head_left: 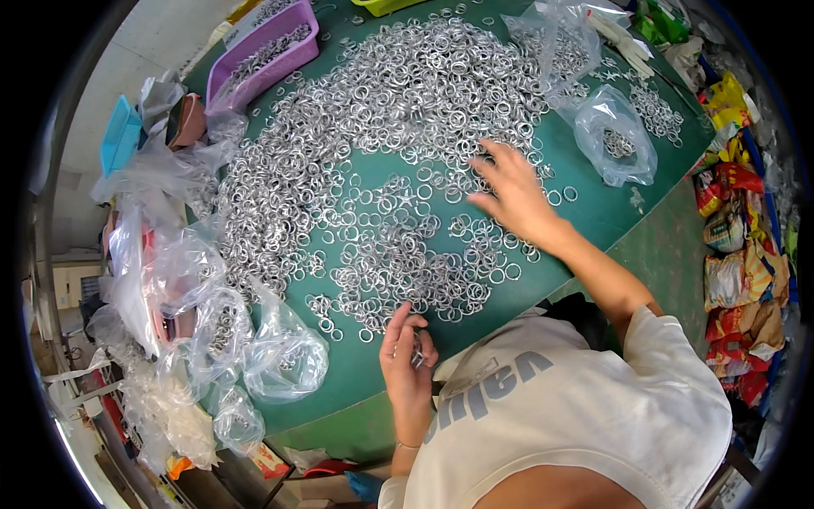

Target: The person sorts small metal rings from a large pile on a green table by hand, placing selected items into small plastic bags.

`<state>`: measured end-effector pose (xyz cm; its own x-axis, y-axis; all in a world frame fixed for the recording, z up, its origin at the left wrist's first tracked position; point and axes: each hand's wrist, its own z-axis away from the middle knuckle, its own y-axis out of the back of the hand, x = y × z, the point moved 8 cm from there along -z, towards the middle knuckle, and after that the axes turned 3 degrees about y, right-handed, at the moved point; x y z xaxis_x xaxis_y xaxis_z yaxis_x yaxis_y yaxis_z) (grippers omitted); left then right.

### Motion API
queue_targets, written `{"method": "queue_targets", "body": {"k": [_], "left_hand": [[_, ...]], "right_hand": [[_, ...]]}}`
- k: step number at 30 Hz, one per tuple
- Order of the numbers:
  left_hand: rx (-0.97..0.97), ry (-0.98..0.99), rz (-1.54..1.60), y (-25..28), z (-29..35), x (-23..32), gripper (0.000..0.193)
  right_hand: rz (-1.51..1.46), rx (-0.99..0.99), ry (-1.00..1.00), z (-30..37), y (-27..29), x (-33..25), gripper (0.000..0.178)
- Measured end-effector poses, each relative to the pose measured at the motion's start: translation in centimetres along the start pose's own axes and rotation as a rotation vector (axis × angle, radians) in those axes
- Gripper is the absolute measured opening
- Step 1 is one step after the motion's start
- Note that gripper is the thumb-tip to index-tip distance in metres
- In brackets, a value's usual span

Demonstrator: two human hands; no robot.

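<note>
A great heap of silvery metal rings (432, 81) curves across the green table (543, 293), with a smaller loose pile of rings (407, 271) in front of it. My left hand (405, 360) is at the table's near edge, palm turned up and fingers curled around a few metal rings (417, 358). Farther right, my right hand (517, 197) reaches over the rings at the heap's near side. Its fingers are stretched and apart, with no ring visible in them. Whether its fingertips touch the rings, I cannot tell.
Clear plastic bags (284, 352) with rings crowd the left edge. A purple basket (305, 53) of rings stands at the back left, near a blue tray (121, 136). Another open bag (617, 140) and a white glove (623, 42) lie at the right. Colourful sacks (733, 229) line the right side.
</note>
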<state>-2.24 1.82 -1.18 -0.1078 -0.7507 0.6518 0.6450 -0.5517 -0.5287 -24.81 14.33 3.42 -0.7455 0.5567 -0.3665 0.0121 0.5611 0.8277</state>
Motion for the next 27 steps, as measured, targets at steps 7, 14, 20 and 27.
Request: {"method": "queue_targets", "body": {"k": [7, 14, 20, 27], "left_hand": [[0.011, 0.058, 0.024, -0.1, -0.2, -0.5, 0.029], [-0.028, 0.091, 0.075, -0.7, -0.5, -1.1, 0.025], [-0.010, 0.104, 0.134, 0.4, -0.8, -1.8, 0.023], [0.002, 0.088, 0.130, 0.1, -0.8, -1.3, 0.021]], "right_hand": [[-0.356, -0.446, 0.122, 3.1, -3.1, -6.0, 0.047], [0.170, 0.043, -0.010, -3.2, -1.1, 3.8, 0.054], [0.029, -0.173, -0.057, -0.8, -3.0, 0.5, 0.060], [-0.108, -0.353, 0.220, 2.6, -1.3, -6.9, 0.054]]}}
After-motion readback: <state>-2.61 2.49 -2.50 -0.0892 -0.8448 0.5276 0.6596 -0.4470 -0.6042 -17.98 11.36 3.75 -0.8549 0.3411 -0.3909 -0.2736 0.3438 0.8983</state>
